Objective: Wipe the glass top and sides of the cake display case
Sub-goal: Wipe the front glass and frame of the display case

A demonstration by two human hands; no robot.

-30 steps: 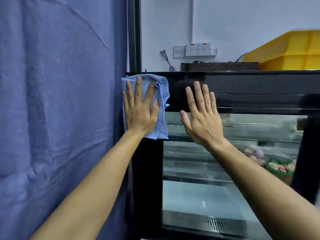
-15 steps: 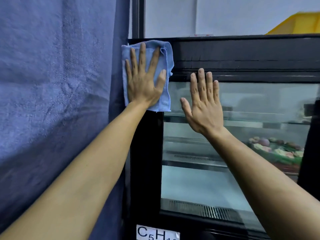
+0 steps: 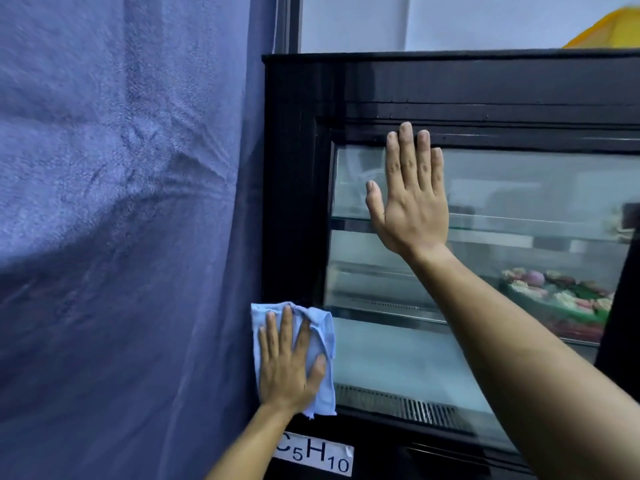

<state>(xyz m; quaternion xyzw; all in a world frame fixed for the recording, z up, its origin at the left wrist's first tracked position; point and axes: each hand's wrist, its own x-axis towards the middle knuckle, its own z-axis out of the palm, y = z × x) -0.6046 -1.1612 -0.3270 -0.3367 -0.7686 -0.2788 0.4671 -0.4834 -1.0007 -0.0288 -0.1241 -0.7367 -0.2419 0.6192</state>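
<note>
A big black cake display case [image 3: 298,188] stands beside a blue curtain [image 3: 121,237]. The right hand [image 3: 412,202] lies flat on its glass front, fingers straight. Low on the frame, the left hand [image 3: 289,365] presses flat on a small blue cloth [image 3: 325,341].

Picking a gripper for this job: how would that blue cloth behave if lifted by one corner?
The cloth would probably droop: it wrinkles under the left hand. It looks thin, so likely light. Pressed flat on the case frame, it probably slides easily.
</note>
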